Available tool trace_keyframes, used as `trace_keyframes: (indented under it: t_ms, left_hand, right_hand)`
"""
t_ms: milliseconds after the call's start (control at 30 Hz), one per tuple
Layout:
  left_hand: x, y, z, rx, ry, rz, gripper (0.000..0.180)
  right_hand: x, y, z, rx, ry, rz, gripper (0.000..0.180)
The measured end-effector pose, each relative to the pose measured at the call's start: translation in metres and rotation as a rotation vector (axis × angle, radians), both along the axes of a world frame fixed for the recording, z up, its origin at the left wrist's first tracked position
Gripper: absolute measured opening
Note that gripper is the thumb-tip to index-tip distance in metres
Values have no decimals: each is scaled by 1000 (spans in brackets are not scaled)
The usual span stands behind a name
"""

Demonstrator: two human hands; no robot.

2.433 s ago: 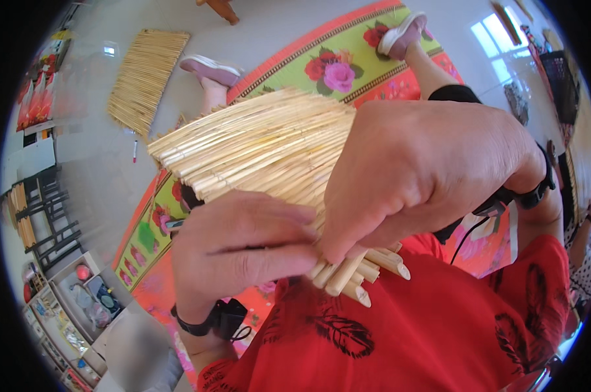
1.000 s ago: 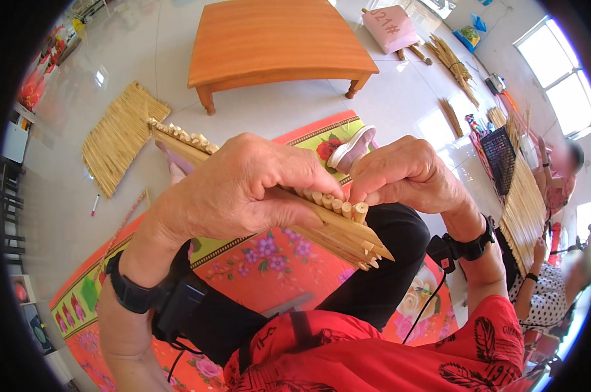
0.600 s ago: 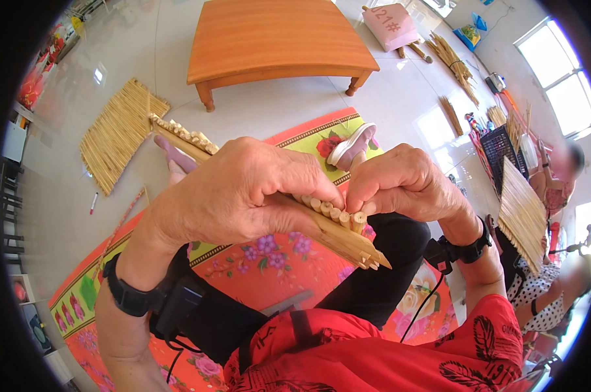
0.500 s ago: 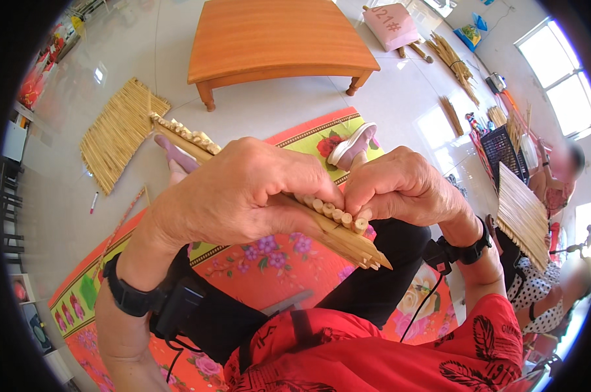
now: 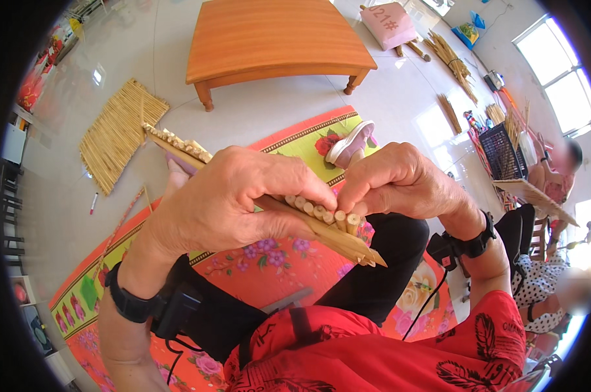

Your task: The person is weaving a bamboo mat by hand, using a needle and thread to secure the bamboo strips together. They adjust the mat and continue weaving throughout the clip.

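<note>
I hold a flat woven panel of pale straw stalks (image 5: 338, 236) edge-on, close in front of me. My left hand (image 5: 233, 199) wraps over its middle, fingers across the top and thumb underneath. My right hand (image 5: 400, 183) pinches the cut stalk ends at the panel's near end with fingertips bunched together. The panel's far end (image 5: 174, 140) sticks out past my left hand, up and to the left. Both wrists carry black bands with cables.
A low orange wooden table (image 5: 276, 42) stands ahead on the pale tiled floor. A straw mat (image 5: 119, 130) lies to its left. A flowered red and green mat (image 5: 269, 261) is under my legs. Other people sit at the right (image 5: 557, 189) beside a black basket (image 5: 508, 153).
Earlier I held the panel broadside, fanned out before me. Now it is turned edge-on, and over the last second my right fingertips have closed in on the stalk ends.
</note>
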State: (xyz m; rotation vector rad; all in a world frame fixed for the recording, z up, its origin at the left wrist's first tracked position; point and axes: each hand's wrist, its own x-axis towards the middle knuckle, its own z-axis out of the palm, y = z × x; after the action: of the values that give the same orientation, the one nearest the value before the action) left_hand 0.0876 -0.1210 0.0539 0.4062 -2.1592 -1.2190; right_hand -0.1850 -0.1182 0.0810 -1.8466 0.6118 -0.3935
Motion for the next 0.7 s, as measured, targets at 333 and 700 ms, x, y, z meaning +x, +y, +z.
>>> trace_keyframes:
  t_ms: [333, 700]
  left_hand:
    - [-2, 5, -5, 61, 66, -13, 37]
    - [1, 11, -2, 79, -20, -91, 38]
  right_hand:
    - [2, 10, -4, 10, 33, -89, 10]
    - [3, 5, -1, 197, -17, 38, 15]
